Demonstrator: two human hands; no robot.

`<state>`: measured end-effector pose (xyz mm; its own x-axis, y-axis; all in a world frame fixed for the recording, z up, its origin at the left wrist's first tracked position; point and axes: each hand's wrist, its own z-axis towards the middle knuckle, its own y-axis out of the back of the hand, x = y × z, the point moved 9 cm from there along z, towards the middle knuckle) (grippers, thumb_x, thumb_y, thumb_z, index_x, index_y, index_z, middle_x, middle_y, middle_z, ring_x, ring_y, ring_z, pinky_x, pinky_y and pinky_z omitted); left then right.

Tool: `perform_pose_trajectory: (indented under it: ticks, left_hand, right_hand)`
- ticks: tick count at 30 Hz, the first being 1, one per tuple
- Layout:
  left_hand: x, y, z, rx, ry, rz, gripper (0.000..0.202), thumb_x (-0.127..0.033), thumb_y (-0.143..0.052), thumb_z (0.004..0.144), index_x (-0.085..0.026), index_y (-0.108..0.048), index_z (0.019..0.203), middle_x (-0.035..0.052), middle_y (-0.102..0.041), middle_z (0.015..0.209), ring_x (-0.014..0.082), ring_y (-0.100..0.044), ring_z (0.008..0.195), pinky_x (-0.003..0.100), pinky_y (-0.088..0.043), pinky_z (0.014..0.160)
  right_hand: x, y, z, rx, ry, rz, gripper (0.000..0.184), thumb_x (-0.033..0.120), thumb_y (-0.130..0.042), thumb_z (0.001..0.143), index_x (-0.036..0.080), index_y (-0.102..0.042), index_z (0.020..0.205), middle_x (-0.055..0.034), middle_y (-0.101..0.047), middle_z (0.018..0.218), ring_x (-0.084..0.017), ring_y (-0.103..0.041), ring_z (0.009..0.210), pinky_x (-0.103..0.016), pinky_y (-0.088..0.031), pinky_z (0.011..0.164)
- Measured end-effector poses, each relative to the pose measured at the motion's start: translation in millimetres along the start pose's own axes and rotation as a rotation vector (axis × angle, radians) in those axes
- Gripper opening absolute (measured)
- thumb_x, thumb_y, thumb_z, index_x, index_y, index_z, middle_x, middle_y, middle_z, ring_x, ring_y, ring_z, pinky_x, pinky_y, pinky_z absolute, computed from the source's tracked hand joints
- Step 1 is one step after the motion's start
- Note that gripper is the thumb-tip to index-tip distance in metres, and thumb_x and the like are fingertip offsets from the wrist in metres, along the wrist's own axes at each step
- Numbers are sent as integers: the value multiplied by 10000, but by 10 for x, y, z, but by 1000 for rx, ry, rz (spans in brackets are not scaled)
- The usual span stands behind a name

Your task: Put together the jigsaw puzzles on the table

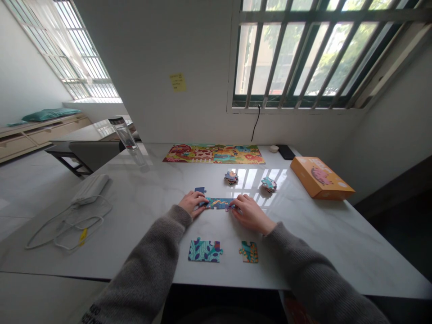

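A short row of joined blue puzzle pieces (218,203) lies on the white marble table (337,234). My left hand (193,201) presses its fingers on the row's left end, next to a loose blue piece (200,190). My right hand (250,213) pinches the right end, where a small purple piece (231,207) meets the row. Nearer to me lie a joined teal leaf section (205,250) and a single orange-teal piece (249,251). Two small piles of loose pieces (231,177) (269,184) sit beyond the hands.
A finished colourful puzzle strip (213,154) lies by the wall. An orange puzzle box (320,178) sits at the right, a dark phone (286,151) behind it. A water bottle (123,132) stands far left, a white adapter with cable (88,193) at the left.
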<state>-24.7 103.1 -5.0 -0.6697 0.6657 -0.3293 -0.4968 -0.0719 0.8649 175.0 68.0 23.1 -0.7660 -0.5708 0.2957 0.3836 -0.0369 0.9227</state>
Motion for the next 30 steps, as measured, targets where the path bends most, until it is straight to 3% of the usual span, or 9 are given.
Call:
perform_pose_trajectory:
  ticks: [7, 17, 30]
  left_hand:
    - [-74, 11, -14, -21, -22, -1, 216, -201, -609, 855, -242, -734, 1027, 91, -620, 1214, 245, -558, 1011, 426, -493, 957]
    - [-89, -97, 4, -16, 0, 83, 237, -305, -646, 820, -251, -732, 1034, 74, -649, 1126, 255, -505, 951, 421, -486, 891]
    - [-38, -48, 28, -51, 34, 121, 249, -295, -615, 830, -214, -703, 1048, 87, -645, 1036, 264, -556, 928, 425, -496, 862]
  right_hand:
    - [3, -13, 0, 9, -1, -15, 186, 215, -582, 931, 226, -694, 1079, -81, -614, 1002, -236, -526, 982, -365, -417, 896]
    - [11, -25, -7, 24, 1, -32, 187, 218, -582, 934, 230, -680, 1092, -78, -609, 1026, -235, -522, 1004, -359, -403, 873]
    - [3, 1, -2, 16, -9, 5, 191, 206, -586, 924, 223, -687, 1085, -77, -619, 1000, -234, -527, 979, -350, -405, 865]
